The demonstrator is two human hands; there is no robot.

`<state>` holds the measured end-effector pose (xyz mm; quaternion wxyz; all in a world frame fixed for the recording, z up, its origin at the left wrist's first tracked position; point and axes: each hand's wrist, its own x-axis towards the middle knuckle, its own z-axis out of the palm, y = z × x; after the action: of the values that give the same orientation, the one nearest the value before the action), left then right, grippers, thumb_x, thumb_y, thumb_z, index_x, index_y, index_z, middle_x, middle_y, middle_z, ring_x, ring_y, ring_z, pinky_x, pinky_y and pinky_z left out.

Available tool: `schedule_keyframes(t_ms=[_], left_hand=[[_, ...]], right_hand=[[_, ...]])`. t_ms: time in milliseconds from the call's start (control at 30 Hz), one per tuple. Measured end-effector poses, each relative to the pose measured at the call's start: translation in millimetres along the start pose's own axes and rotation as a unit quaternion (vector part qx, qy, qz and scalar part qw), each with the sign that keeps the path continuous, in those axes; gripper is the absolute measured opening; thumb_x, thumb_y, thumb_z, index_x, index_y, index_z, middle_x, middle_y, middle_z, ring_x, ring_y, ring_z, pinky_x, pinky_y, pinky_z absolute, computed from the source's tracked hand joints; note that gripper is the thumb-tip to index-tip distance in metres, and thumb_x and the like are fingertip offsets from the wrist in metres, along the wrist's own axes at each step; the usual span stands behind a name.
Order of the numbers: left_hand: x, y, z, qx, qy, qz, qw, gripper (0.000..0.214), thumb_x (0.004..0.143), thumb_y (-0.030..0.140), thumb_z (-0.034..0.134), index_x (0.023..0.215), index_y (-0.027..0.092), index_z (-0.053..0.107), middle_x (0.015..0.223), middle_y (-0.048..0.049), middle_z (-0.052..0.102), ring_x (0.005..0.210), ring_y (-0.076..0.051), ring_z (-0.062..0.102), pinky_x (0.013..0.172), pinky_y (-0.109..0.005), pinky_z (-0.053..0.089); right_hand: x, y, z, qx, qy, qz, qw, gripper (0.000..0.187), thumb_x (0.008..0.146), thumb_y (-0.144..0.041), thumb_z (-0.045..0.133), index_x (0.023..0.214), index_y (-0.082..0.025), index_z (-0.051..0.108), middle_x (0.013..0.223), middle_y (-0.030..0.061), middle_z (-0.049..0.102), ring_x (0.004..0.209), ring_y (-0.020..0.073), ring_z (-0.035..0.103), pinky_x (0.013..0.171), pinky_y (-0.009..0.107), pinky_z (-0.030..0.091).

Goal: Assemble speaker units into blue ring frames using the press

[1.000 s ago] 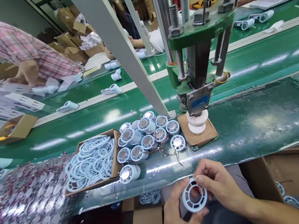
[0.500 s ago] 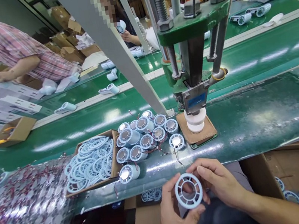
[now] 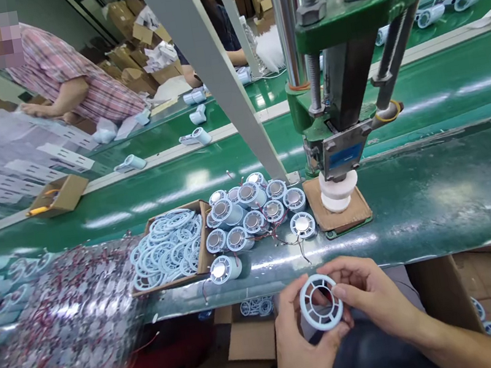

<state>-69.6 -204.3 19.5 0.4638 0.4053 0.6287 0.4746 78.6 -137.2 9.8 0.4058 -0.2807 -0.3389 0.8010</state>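
Both hands hold one pale blue plastic ring with spokes point(image 3: 321, 302) just below the bench edge. My left hand point(image 3: 300, 349) grips it from below and the left, thumb on its rim. My right hand point(image 3: 368, 298) pinches its right side with thumb and fingers. Ahead on the green bench stands a cluster of several round blue parts with metal faces and red wires point(image 3: 254, 210). A green hand press point(image 3: 343, 94) stands to their right, its head resting on a white part point(image 3: 338, 190) on a brown pad.
A cardboard box of blue rings point(image 3: 163, 253) sits left of the cluster, beside a heap of wired parts point(image 3: 69, 305). Beyond runs a green conveyor belt point(image 3: 444, 84) with blue pieces. A person in a plaid shirt point(image 3: 75, 80) works at the far side. Boxes lie under the bench.
The ring has stayed between both hands, turned slightly and raised a little toward the bench edge. My view has shifted left, so everything sits further right in the picture.
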Motion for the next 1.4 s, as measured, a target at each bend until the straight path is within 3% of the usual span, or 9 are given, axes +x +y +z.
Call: schedule_keyframes(t_ms=[167, 567, 900, 1100, 1200, 1233, 1300, 1367, 1400], left_hand=[[2, -4, -8.0, 0.060, -0.039, 0.013, 0.997, 0.073, 0.075, 0.047, 0.082, 0.136, 0.019, 0.055, 0.112, -0.0117, 0.071, 0.096, -0.029, 0.072, 0.088, -0.042, 0.061], [6, -3, -11.7, 0.074, -0.054, 0.035, 0.995, 0.071, 0.072, 0.047, 0.086, 0.133, 0.019, 0.060, 0.105, -0.0099, 0.075, 0.091, -0.027, 0.074, 0.084, -0.038, 0.062], [-3, -26, -15.2, 0.138, -0.001, 0.104, 0.985, 0.060, 0.074, 0.032, 0.086, 0.129, 0.021, 0.066, 0.120, -0.0126, 0.074, 0.105, -0.030, 0.073, 0.088, -0.038, 0.063], [-1, -23, -16.4, 0.239, 0.024, 0.184, 0.953, 0.054, 0.081, 0.027, 0.078, 0.133, 0.022, 0.064, 0.125, -0.0115, 0.072, 0.109, -0.029, 0.072, 0.094, -0.038, 0.061], [9, -17, -18.0, 0.294, 0.012, 0.264, 0.919, 0.051, 0.088, 0.026, 0.070, 0.137, 0.021, 0.059, 0.122, -0.0113, 0.073, 0.109, -0.027, 0.072, 0.094, -0.037, 0.061], [14, -16, -19.0, 0.307, 0.004, 0.283, 0.909, 0.050, 0.089, 0.027, 0.069, 0.137, 0.020, 0.058, 0.119, -0.0117, 0.074, 0.106, -0.027, 0.072, 0.092, -0.036, 0.061], [24, -16, -21.6, 0.329, -0.003, 0.293, 0.898, 0.049, 0.090, 0.030, 0.068, 0.135, 0.018, 0.058, 0.114, -0.0134, 0.074, 0.103, -0.028, 0.073, 0.087, -0.037, 0.062], [32, -20, -24.6, 0.346, 0.002, 0.266, 0.900, 0.048, 0.089, 0.035, 0.069, 0.132, 0.016, 0.060, 0.114, -0.0152, 0.074, 0.104, -0.031, 0.072, 0.087, -0.041, 0.061], [36, -22, -26.3, 0.350, 0.005, 0.251, 0.903, 0.049, 0.089, 0.039, 0.069, 0.131, 0.015, 0.060, 0.116, -0.0161, 0.073, 0.106, -0.032, 0.071, 0.088, -0.043, 0.061]], right_hand=[[1, -2, 0, -0.010, 0.005, 0.012, 1.000, 0.037, 0.082, -0.043, 0.080, 0.103, -0.014, 0.070, 0.068, -0.0011, 0.065, 0.046, 0.0047, 0.059, 0.045, 0.013, 0.051], [9, 9, -1, 0.010, -0.012, 0.054, 0.998, 0.039, 0.082, -0.047, 0.079, 0.101, -0.015, 0.067, 0.071, 0.0004, 0.068, 0.047, 0.0064, 0.060, 0.044, 0.014, 0.049], [-4, 0, 1, -0.136, 0.004, -0.084, 0.987, 0.023, 0.092, -0.039, 0.069, 0.109, -0.024, 0.075, 0.083, 0.0032, 0.072, 0.059, 0.0076, 0.063, 0.057, 0.017, 0.055], [-7, 1, 1, -0.235, 0.018, -0.089, 0.968, 0.034, 0.094, -0.045, 0.063, 0.112, -0.019, 0.074, 0.082, 0.0048, 0.068, 0.057, 0.0102, 0.062, 0.054, 0.021, 0.055], [-2, 0, -4, -0.355, 0.017, -0.121, 0.927, 0.033, 0.098, -0.042, 0.057, 0.111, -0.016, 0.073, 0.074, 0.0036, 0.066, 0.057, 0.0111, 0.061, 0.055, 0.021, 0.055], [1, -1, -7, -0.423, 0.013, -0.149, 0.894, 0.031, 0.100, -0.038, 0.054, 0.111, -0.016, 0.073, 0.074, 0.0039, 0.067, 0.060, 0.0122, 0.063, 0.059, 0.022, 0.056], [12, -2, -15, -0.564, 0.023, -0.214, 0.797, 0.029, 0.101, -0.030, 0.048, 0.113, -0.018, 0.072, 0.085, 0.0074, 0.071, 0.075, 0.0164, 0.069, 0.072, 0.026, 0.061], [29, -1, -23, -0.659, 0.058, -0.256, 0.705, 0.033, 0.100, -0.025, 0.046, 0.123, -0.018, 0.068, 0.110, 0.0139, 0.071, 0.092, 0.0224, 0.071, 0.083, 0.034, 0.062], [39, 1, -27, -0.683, 0.080, -0.261, 0.677, 0.037, 0.099, -0.025, 0.047, 0.130, -0.017, 0.064, 0.122, 0.0168, 0.066, 0.097, 0.0252, 0.070, 0.082, 0.036, 0.062]])
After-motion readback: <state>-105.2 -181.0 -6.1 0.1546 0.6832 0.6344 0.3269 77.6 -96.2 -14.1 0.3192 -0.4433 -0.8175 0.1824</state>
